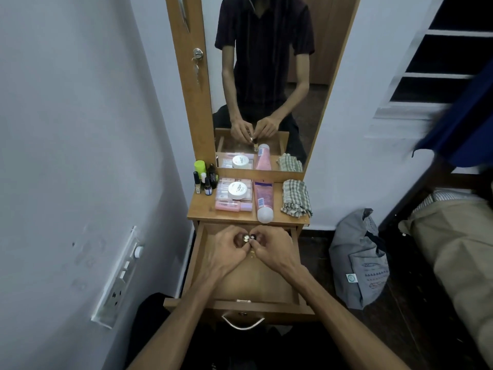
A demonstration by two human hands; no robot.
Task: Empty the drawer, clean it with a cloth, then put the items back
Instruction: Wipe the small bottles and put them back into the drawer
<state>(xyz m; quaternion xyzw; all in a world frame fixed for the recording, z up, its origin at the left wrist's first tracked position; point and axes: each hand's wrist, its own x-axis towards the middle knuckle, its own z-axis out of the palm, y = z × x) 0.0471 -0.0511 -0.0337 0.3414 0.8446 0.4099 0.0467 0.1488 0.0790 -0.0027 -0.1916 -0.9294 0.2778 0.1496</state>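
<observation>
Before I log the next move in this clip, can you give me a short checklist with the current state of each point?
1. Drawer pulled out: ok, it stands open below the tabletop.
2. Both hands busy: ok, left hand and right hand together hold a small bottle over the drawer.
3. Drawer emptied: cannot tell, the hands hide part of its floor; the visible wood is bare.
4. Cloth ready: ok, the checked cloth lies on the tabletop's right side, untouched.
5. Room on the tabletop for the bottle: ok, bare wood shows at the front left, beside the pink tube and the clear box.
6. Bottle cap closed: cannot tell.
</observation>
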